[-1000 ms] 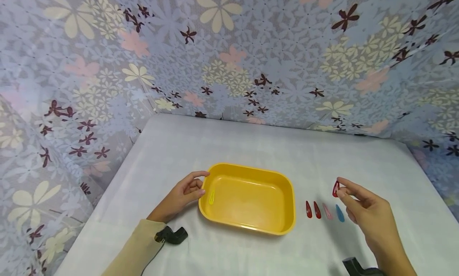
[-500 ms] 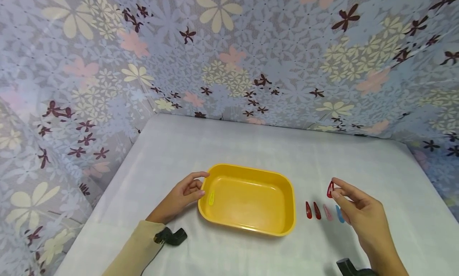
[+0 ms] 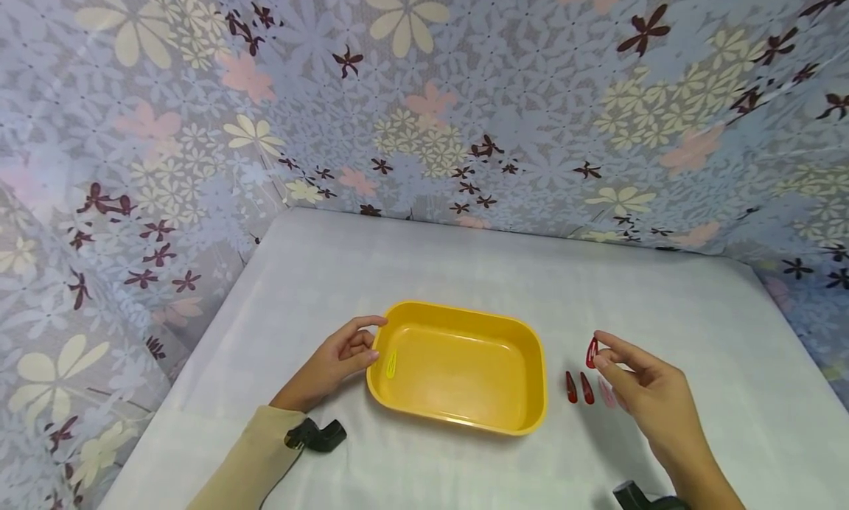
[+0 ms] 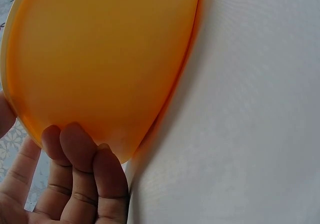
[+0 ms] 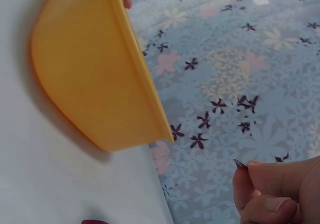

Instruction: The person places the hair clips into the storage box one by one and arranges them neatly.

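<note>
1. Pinching a red hair clip [image 3: 592, 354] between thumb and finger, the right hand [image 3: 646, 392] hovers above the white table [image 3: 431, 259].
2. Well apart, the left hand [image 3: 338, 362] grips the yellow tray [image 3: 464, 370] by its left rim.
3. Inside, near that rim, lies a yellow clip [image 3: 391, 365].
4. Two dark red clips [image 3: 587, 388] and a pink clip [image 3: 606, 390] lie right of the tray.

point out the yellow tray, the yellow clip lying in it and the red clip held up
Yellow tray [image 3: 458, 370]: head view, on its bare floor.
Yellow clip [image 3: 391, 365]: head view, middle of its length.
Held red clip [image 3: 592, 354]: head view, middle of its length.
</note>
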A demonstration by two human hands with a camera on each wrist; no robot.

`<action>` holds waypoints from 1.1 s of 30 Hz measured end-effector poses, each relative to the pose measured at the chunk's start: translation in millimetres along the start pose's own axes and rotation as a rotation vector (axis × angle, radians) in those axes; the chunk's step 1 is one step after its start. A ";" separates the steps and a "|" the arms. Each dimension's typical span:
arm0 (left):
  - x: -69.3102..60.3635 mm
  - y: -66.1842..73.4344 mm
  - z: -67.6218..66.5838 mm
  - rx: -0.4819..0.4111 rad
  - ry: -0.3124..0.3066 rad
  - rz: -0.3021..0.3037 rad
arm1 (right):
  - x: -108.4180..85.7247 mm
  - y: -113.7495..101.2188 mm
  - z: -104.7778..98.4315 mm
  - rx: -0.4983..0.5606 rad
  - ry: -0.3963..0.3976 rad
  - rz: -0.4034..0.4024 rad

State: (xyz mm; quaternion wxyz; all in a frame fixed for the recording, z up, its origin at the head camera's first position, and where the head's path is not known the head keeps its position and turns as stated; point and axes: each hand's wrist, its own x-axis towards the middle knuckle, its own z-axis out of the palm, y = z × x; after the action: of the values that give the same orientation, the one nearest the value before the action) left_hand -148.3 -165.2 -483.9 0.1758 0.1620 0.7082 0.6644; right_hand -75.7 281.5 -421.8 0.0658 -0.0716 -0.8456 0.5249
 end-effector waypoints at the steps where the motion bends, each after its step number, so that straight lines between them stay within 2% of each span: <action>1: 0.1 0.1 -0.1 -0.001 -0.001 0.008 | -0.1 -0.3 0.7 -0.003 -0.007 -0.007; 5: 0.0 -0.1 -0.5 -0.004 -0.010 0.031 | -0.5 -2.5 3.4 0.011 -0.044 -0.006; 10: -0.3 -1.4 -1.2 0.003 -0.009 0.023 | -1.7 -6.4 7.0 -0.016 -0.067 0.010; 18: -1.3 -3.0 -2.4 0.004 -0.008 0.030 | -1.0 -12.5 14.2 -0.065 -0.107 -0.033; 29: -0.7 -1.5 -0.8 0.006 0.002 0.004 | 1.3 -29.0 28.9 -0.020 -0.160 -0.057; 33: 0.2 -0.6 -0.6 0.010 -0.005 0.012 | 3.7 -32.2 34.0 -0.006 -0.192 -0.074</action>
State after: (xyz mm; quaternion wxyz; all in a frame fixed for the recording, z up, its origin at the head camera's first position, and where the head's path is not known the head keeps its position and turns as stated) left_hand -148.8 -165.7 -484.5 0.1726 0.1690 0.7100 0.6614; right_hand -87.3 238.2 -407.7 0.0034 0.0101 -0.8516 0.5240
